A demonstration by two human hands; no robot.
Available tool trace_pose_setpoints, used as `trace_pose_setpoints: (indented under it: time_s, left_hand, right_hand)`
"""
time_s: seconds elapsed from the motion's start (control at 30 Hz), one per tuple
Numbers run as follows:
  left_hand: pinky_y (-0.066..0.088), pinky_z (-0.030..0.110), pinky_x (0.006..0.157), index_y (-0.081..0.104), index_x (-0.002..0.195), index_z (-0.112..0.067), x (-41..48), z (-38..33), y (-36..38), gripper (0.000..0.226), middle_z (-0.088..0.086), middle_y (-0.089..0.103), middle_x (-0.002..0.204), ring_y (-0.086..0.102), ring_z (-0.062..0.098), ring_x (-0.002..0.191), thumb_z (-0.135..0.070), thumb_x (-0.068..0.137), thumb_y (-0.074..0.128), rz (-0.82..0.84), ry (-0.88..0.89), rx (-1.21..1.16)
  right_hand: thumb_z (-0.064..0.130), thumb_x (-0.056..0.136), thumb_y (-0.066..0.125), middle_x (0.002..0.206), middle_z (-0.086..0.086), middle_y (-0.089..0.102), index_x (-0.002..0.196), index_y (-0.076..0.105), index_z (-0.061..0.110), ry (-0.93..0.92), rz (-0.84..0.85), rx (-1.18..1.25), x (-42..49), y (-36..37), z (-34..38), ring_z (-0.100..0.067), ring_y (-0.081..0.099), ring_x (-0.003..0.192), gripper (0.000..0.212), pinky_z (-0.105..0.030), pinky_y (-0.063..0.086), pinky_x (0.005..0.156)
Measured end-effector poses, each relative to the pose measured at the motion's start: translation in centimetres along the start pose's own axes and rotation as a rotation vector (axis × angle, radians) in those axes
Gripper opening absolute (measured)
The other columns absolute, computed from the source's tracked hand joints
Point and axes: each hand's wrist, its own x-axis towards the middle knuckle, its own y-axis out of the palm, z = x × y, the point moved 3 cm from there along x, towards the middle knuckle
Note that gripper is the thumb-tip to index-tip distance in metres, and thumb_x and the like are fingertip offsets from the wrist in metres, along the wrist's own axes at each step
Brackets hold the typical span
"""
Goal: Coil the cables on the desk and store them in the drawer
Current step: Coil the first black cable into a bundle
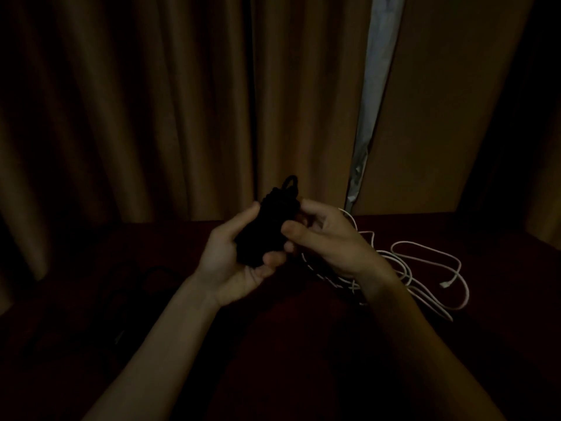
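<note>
left hand [230, 259] and right hand [331, 241] both clamp the coiled black cable [267, 220]; white cable [425, 268] lies loose nearby.

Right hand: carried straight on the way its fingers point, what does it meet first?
The right hand points toward the coiled black cable, which its fingers seem to pinch; behind that, the left hand cups it. Dim light leaves contact unclear.

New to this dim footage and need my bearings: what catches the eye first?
At centre, the left hand and right hand grip a black coiled cable above the desk. Right of them a loose white cable lies tangled; behind, a pale strip splits brown curtains.
</note>
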Motion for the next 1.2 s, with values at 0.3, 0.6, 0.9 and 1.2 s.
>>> trace_pose_setpoints:
  time_s: [0.3,0.6,0.9,1.2]
  left_hand:
    - [0.053,0.030,0.062,0.064,0.121,-0.020,0.2,-0.7,0.0,0.027,0.009,0.074,0.106,0.073,0.025,0.082,-0.030,0.107,0.044,-0.318,0.188,0.673]
    - [0.049,0.011,0.078,0.048,0.134,-0.031,0.2,0.2,0.1,0.043,-0.020,0.062,0.112,0.062,-0.007,0.100,-0.036,0.095,0.066,-0.381,0.531,1.461]
    - [0.041,0.024,0.057,0.062,0.129,-0.004,0.3,-0.3,0.6,0.052,0.008,0.062,0.081,0.054,0.015,0.066,-0.041,0.097,0.043,-0.266,0.205,0.207]
    - [0.058,0.046,0.082,0.073,0.110,-0.020,0.7,0.4,-0.3,0.042,0.010,0.076,0.105,0.071,0.029,0.095,-0.041,0.105,0.037,-0.382,0.150,0.554]
  right_hand:
    - [0.034,0.076,0.083,0.062,0.001,0.066,0.076,0.053,0.009,0.006,-0.347,-0.151,0.2,-0.3,0.0,-0.012,0.066,0.058,0.039,-0.025,0.048,0.047]
    - [0.055,0.079,0.079,0.057,0.009,0.059,0.067,0.052,0.017,0.126,-0.459,-0.279,0.7,0.0,-0.4,-0.008,0.061,0.059,0.048,-0.026,0.044,0.055]
    - [0.034,0.092,0.069,0.069,-0.008,0.039,0.089,0.063,0.014,0.102,-0.147,-0.017,0.1,-1.2,-0.1,-0.001,0.039,0.051,0.022,-0.014,0.033,0.051]
    - [0.025,0.094,0.067,0.069,-0.002,0.069,0.097,0.062,-0.007,0.069,-0.142,0.041,-0.1,-0.5,-0.2,-0.013,0.066,0.060,0.032,-0.022,0.053,0.058]
